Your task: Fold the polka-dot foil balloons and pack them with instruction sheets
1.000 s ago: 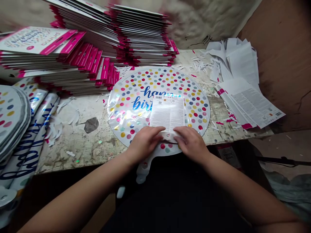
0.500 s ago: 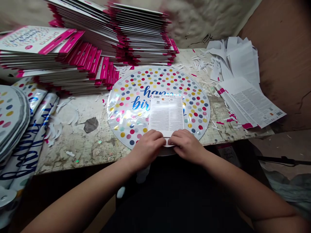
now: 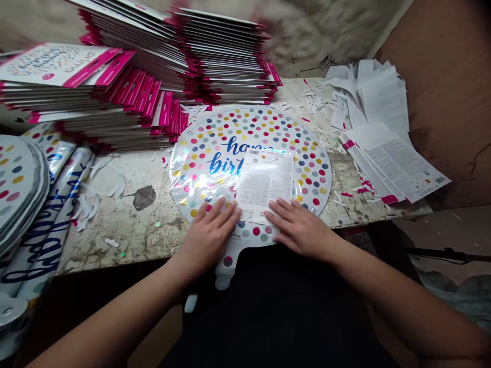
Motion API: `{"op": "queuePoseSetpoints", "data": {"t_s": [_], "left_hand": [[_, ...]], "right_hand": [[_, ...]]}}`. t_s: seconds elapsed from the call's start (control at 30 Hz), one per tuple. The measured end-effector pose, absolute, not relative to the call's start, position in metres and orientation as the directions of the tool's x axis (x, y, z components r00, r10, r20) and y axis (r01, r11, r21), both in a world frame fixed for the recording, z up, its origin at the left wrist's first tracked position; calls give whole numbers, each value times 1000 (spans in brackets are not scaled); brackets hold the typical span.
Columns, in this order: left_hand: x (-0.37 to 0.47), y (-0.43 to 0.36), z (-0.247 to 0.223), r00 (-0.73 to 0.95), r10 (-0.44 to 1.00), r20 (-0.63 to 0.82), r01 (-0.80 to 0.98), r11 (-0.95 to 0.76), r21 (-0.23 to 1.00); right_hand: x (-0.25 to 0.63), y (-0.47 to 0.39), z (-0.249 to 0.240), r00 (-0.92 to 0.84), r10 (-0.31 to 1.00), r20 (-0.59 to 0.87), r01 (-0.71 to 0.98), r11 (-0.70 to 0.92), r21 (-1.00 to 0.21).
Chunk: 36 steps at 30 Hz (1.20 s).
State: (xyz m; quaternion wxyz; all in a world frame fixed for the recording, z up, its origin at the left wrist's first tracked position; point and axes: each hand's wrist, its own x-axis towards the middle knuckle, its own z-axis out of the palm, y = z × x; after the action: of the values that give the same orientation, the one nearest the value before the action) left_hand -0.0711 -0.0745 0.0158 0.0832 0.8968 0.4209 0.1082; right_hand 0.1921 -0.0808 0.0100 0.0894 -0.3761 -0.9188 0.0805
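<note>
A round, flat foil balloon (image 3: pixel 207 133) with coloured dots and blue "happy birthday" lettering lies on the worktable, its tail hanging over the front edge. On its lower middle rests a printed paper insert (image 3: pixel 264 179) with a barcode and small text, hiding part of the lettering. My left hand (image 3: pixel 209 235) lies flat with fingers stretched on the balloon, fingertips by the paper's lower left edge. My right hand (image 3: pixel 297 227) is also spread flat, its fingertips on the paper's lower right corner. Neither hand grips anything.
Tall stacks of pink-edged card packs (image 3: pixel 230 56) stand at the back and left. More foil balloons (image 3: pixel 19 184) are piled at the left edge. Printed sheets (image 3: pixel 399 158) and white paper (image 3: pixel 383 97) lie at the right. Paper scraps (image 3: pixel 86 207) litter the worktable (image 3: pixel 153 235).
Both hands have moved apart and opened from a pinch at the paper's lower edge. The paper now lies flatter and slightly to the right, and the balloon's lower edge and tail show.
</note>
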Motion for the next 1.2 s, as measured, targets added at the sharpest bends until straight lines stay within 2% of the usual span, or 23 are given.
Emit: {"op": "queuePoseSetpoints", "data": {"t_s": [0.07, 0.13, 0.17, 0.2, 0.23, 0.27, 0.3, 0.33, 0.4, 0.5, 0.57, 0.63, 0.7, 0.8, 0.87, 0.93, 1.0, 1.1, 1.13, 1.2], "left_hand": [[-87, -85, 28, 485, 861, 152, 811, -508, 290], [-89, -94, 44, 363, 929, 65, 800, -347, 489], [-85, -97, 51, 344, 937, -64, 738, -227, 636], [-78, -99, 57, 356, 906, -227, 630, -54, 775], [-68, -99, 61, 394, 839, -374, 480, 159, 863], [-57, -98, 63, 435, 771, -466, 299, 365, 882], [-47, -95, 62, 450, 737, -505, 109, 516, 850], [-37, -90, 60, 426, 742, -518, -63, 596, 801], [-24, -80, 52, 305, 798, -520, -269, 596, 756], [-17, -70, 43, 199, 816, -543, -335, 578, 744], [-16, -67, 40, 215, 778, -590, -444, 616, 650], [-14, -68, 38, 293, 730, -617, -566, 653, 504], [-12, -69, 37, 337, 736, -586, -623, 642, 448], [-7, -72, 35, 242, 843, -480, -609, 518, 601], [-6, -73, 34, 145, 902, -406, -523, 419, 742], [-7, -75, 34, 101, 933, -346, -368, 358, 858], [-8, -77, 34, 105, 948, -302, -208, 318, 925], [-8, -79, 36, 91, 968, -233, -71, 240, 968], [-7, -79, 37, 85, 971, -221, -56, 227, 972], [-6, -77, 38, 84, 970, -230, -64, 235, 970]], "right_hand": [[203, -94, 11, -723, 681, 119, 659, 731, -177], [208, -105, 19, -728, 662, 179, 644, 750, -154], [208, -109, 26, -723, 656, 218, 637, 755, -157], [206, -110, 33, -714, 651, 256, 631, 758, -167], [203, -110, 41, -701, 648, 297, 628, 759, -174], [198, -109, 48, -684, 644, 344, 630, 759, -168], [191, -106, 54, -667, 634, 391, 635, 759, -148], [185, -103, 58, -658, 619, 428, 638, 761, -118], [172, -98, 61, -659, 597, 458, 645, 762, -65], [160, -94, 55, -646, 628, 433, 667, 741, -79], [157, -94, 50, -629, 651, 425, 675, 729, -117], [157, -94, 46, -616, 660, 430, 675, 724, -143], [158, -92, 45, -609, 665, 432, 672, 722, -165], [159, -86, 49, -597, 682, 423, 639, 723, -264], [159, -81, 53, -555, 739, 383, 597, 674, -435], [156, -75, 57, -470, 827, 308, 586, 554, -591], [149, -71, 59, -384, 887, 258, 642, 457, -615], [135, -64, 58, -334, 905, 264, 734, 425, -529], [132, -62, 57, -327, 912, 248, 733, 411, -543], [134, -57, 56, -311, 937, 157, 663, 333, -670]]}}
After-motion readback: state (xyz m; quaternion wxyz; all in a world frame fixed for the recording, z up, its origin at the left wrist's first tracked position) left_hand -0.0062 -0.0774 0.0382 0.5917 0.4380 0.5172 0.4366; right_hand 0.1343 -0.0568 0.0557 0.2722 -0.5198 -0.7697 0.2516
